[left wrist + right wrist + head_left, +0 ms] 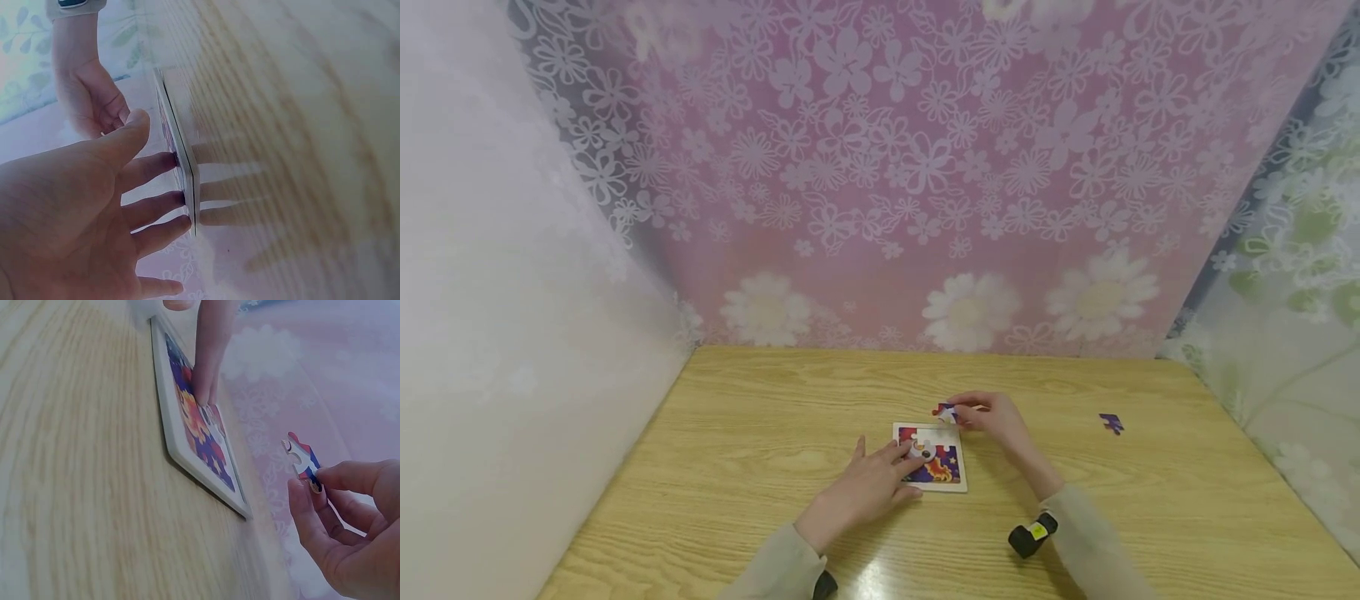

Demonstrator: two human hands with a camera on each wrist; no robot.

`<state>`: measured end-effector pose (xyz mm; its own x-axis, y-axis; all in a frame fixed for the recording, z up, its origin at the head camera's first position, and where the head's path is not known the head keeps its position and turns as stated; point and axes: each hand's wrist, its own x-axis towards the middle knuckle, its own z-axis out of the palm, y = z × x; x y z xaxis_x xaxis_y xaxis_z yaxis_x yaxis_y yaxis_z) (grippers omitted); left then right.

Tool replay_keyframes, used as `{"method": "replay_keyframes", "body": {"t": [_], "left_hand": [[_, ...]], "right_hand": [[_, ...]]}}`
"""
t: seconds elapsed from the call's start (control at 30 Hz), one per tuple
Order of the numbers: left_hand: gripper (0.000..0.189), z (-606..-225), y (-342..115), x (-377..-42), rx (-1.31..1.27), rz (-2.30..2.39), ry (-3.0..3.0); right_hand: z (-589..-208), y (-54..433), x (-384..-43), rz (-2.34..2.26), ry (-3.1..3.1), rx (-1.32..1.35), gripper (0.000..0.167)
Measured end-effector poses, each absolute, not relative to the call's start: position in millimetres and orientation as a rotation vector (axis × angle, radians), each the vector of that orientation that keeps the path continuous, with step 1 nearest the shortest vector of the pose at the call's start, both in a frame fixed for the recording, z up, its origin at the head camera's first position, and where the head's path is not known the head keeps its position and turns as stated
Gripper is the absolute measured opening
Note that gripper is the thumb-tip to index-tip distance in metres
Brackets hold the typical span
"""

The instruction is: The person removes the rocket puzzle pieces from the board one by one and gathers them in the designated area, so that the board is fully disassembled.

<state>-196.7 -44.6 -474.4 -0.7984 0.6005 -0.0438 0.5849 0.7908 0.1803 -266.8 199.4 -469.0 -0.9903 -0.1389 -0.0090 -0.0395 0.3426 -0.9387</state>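
Observation:
A square jigsaw puzzle in a white frame lies on the table, with several colourful pieces fitted in it and a pale gap along its upper part. My left hand rests on the puzzle from the left, its fingers spread and fairly straight over the pieces. Just above the frame's upper right corner, my right hand pinches a puzzle piece between thumb and forefinger. Red, white and blue show on that piece, which is held clear of the frame.
Another loose puzzle piece, mostly purple, lies on the wooden table to the right of the hands. A pink flowered backdrop stands behind the table, with pale sheets at the sides.

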Motion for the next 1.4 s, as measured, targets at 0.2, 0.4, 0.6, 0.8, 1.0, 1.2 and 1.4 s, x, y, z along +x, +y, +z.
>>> {"method": "replay_keyframes", "body": {"t": [0.2, 0.4, 0.6, 0.8, 1.0, 1.2, 1.4], "left_hand": [[0.053, -475, -45, -197, 0.978, 0.243, 2.889], [0.052, -473, -46, -196, 0.995, 0.253, 2.891], [0.052, -471, -47, -194, 1.004, 0.268, 2.893], [0.052, -469, -47, -194, 1.005, 0.288, 2.882], [0.053, -471, -47, -193, 1.006, 0.288, 2.887], [0.053, -470, -48, -193, 1.006, 0.283, 2.888], [0.052, -470, -48, -193, 1.013, 0.281, 2.887]], "right_hand": [[-470, 211, -269, -1.752, 2.508, -0.143, 0.029], [-471, 225, -270, -1.722, 2.548, -0.124, 0.030], [-471, 241, -270, -1.698, 2.582, -0.121, 0.030], [-470, 260, -268, -1.670, 2.620, -0.076, 0.032], [-471, 289, -265, -1.659, 2.646, -0.065, 0.036], [-468, 317, -262, -1.684, 2.624, -0.042, 0.041], [-469, 344, -263, -1.682, 2.643, -0.039, 0.045]]}}
